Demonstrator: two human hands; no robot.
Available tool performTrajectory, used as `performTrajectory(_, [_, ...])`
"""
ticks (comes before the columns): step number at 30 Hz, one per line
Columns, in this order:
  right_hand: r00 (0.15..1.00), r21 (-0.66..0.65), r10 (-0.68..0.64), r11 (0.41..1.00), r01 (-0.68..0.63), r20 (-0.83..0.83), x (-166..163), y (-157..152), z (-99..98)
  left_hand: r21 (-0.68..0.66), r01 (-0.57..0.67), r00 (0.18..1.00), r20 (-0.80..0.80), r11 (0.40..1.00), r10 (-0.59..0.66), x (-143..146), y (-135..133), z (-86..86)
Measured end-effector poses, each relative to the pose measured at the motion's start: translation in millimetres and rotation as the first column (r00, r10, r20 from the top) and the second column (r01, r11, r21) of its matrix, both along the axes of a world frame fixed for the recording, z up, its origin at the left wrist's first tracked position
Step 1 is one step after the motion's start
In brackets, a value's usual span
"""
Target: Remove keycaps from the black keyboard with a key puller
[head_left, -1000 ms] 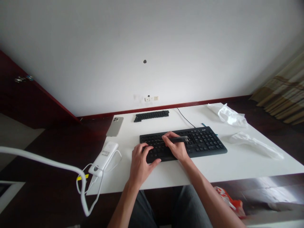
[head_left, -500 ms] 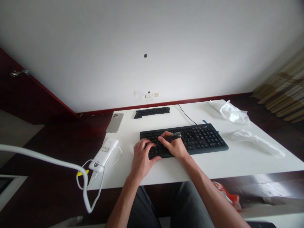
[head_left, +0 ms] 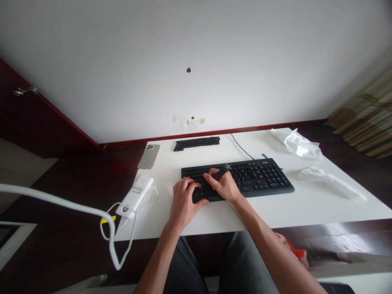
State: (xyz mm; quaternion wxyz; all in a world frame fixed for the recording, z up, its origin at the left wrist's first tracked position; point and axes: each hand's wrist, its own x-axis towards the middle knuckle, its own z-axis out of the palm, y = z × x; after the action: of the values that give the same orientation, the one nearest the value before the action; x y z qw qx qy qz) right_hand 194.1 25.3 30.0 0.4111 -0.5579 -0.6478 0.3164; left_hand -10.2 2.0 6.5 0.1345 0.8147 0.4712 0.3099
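A black keyboard (head_left: 263, 175) lies on the white table, with some keycaps off in its middle part. My left hand (head_left: 183, 200) rests on the keyboard's left end, thumb apart along the front edge and bent fingers on the keys. Right beside it, my right hand (head_left: 225, 185) is closed around a black pen-like tool (head_left: 221, 172) with a metallic upper end. The tool is tilted, and its lower end is hidden behind my fingers. Beyond the keyboard, loose black keycaps (head_left: 197, 143) are laid out in rows.
A phone (head_left: 149, 156) and a white power bank (head_left: 134, 198) with a white cable (head_left: 112, 232) lie at the table's left (head_left: 171, 161). Clear plastic bags (head_left: 301, 146) lie on the right. A thin blue item (head_left: 265, 156) pokes out behind the keyboard, near its black cord (head_left: 241, 148).
The tool in my right hand has tipped to a steeper angle, its metallic end moving up and left. My left hand stays in place on the keyboard.
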Motion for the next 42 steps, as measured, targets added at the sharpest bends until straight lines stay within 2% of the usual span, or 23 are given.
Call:
performTrajectory(7, [0.995,-0.010,0.064,0.998,-0.064,0.074,-5.6,2.7,16.2,0.002,0.000,1.000,0.010,1.000,0.000,0.0,0.4,1.1])
performTrajectory(12, [0.977,-0.001,0.105,0.994,-0.107,0.184,-12.1,3.6,27.3,0.013,0.004,1.000,0.029,1.000,-0.004,-0.3,0.3,1.2])
performTrajectory(19, [0.950,-0.102,-0.038,0.992,0.073,0.309,-26.4,-3.3,42.8,0.012,0.011,0.999,0.051,1.000,-0.012,-1.4,0.0,3.2])
performTrajectory(22, [0.956,-0.134,-0.062,0.986,0.104,0.287,-26.1,-10.3,40.3,0.012,-0.006,0.998,0.057,1.000,0.005,-2.0,0.9,2.9])
performTrajectory(27, [0.985,-0.169,-0.120,0.976,0.141,0.127,-21.6,-16.5,24.5,0.017,-0.044,0.998,0.034,0.999,0.043,3.9,2.8,6.0])
performTrajectory(30, [0.989,-0.163,-0.102,0.979,0.119,0.110,-21.0,-13.9,21.7,0.020,-0.076,0.997,0.032,0.997,0.075,10.8,4.0,8.8])
performTrajectory(37, [0.971,-0.137,0.034,0.991,-0.001,0.238,-24.6,-5.3,34.4,0.015,-0.110,0.994,0.012,0.994,0.110,16.6,4.6,9.0])
performTrajectory(42, [0.890,-0.129,-0.036,0.986,0.106,0.454,-40.7,-3.7,40.6,0.019,-0.106,0.994,0.021,0.994,0.106,15.5,3.8,7.0])
